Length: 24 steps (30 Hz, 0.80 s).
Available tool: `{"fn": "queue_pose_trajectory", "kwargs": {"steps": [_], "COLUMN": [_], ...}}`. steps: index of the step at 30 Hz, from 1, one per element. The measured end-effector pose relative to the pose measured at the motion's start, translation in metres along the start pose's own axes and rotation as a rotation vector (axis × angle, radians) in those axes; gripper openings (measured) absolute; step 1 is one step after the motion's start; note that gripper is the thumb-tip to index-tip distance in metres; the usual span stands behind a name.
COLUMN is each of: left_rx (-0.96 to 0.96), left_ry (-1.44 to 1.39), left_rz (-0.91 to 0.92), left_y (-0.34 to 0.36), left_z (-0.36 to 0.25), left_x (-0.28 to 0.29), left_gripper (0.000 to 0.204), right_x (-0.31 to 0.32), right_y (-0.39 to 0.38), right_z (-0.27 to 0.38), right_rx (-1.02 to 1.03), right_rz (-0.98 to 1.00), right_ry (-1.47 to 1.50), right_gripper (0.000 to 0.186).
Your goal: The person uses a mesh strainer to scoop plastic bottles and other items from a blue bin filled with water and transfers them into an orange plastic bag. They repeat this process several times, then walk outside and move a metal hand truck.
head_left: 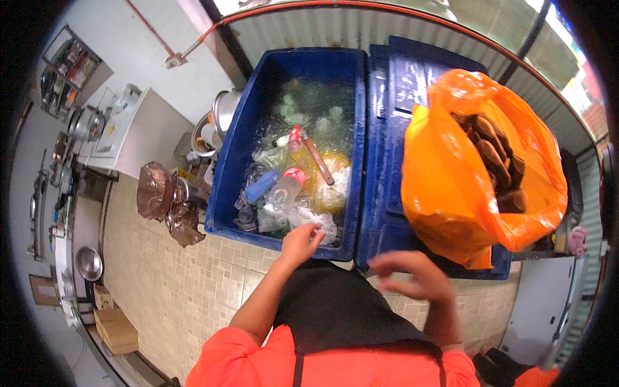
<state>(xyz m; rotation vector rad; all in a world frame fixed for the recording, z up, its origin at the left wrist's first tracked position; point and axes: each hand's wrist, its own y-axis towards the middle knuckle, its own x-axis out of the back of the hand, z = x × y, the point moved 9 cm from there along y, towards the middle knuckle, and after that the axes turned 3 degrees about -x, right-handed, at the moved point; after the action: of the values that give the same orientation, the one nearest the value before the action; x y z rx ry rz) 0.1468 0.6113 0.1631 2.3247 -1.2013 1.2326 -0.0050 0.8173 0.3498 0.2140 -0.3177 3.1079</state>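
Observation:
A deep blue bin (222, 213) stands before me with its top uncovered. Inside, cloudy water surrounds ice, plastic bags, a clear bottle (288, 187) with a red label, a blue object (261, 186) and a brown wooden-looking handle (318, 159). My left hand (300, 246) is over the bin's near rim, beside a crumpled clear plastic bag (314, 222); its fingers are loosely bent and apart, with nothing seen in them. My right hand (416, 275), smeared by motion, hovers at the near edge of the blue lid (403, 238), fingers apart and holding nothing visible.
On the blue lid at right sits an open orange plastic bag (445, 206) with brown, elongated items (493, 155) inside. Brown plastic-wrapped bundles (156, 191) and metal pots (225, 111) are left of the bin. Cardboard boxes (116, 330) lie on the tiled floor (174, 271).

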Motion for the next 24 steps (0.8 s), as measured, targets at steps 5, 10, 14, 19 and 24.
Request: {"fn": "queue_pose_trajectory", "kwargs": {"steps": [5,10,14,19,24], "left_rx": [0.101,0.13,0.117,0.12,0.215], "left_ry": [-0.186,-0.222,0.01,0.122,0.11], "left_rz": [-0.089,-0.357,-0.46,-0.382,-0.304], "left_y": [0.008,0.039,0.073,0.136,0.187], "left_z": [0.084,0.19,0.283,0.369,0.402], "left_x": [0.049,0.139,0.197,0.217,0.206], "left_gripper": [0.035,0.03,0.04,0.069,0.075], "right_x": [-0.029,0.007,0.032,0.017,0.01], "right_y": [0.194,0.352,0.411,0.452,0.484], "right_z": [-0.127,-0.233,-0.311,-0.365,-0.34], "right_rx": [-0.154,-0.423,-0.688,-0.926,-0.924], "right_rz": [-0.264,-0.427,-0.498,-0.288,-0.466], "right_ry": [-0.239,-0.713,-0.897,-0.872,-0.899], "right_gripper": [0.04,0.037,0.039,0.042,0.041]}}
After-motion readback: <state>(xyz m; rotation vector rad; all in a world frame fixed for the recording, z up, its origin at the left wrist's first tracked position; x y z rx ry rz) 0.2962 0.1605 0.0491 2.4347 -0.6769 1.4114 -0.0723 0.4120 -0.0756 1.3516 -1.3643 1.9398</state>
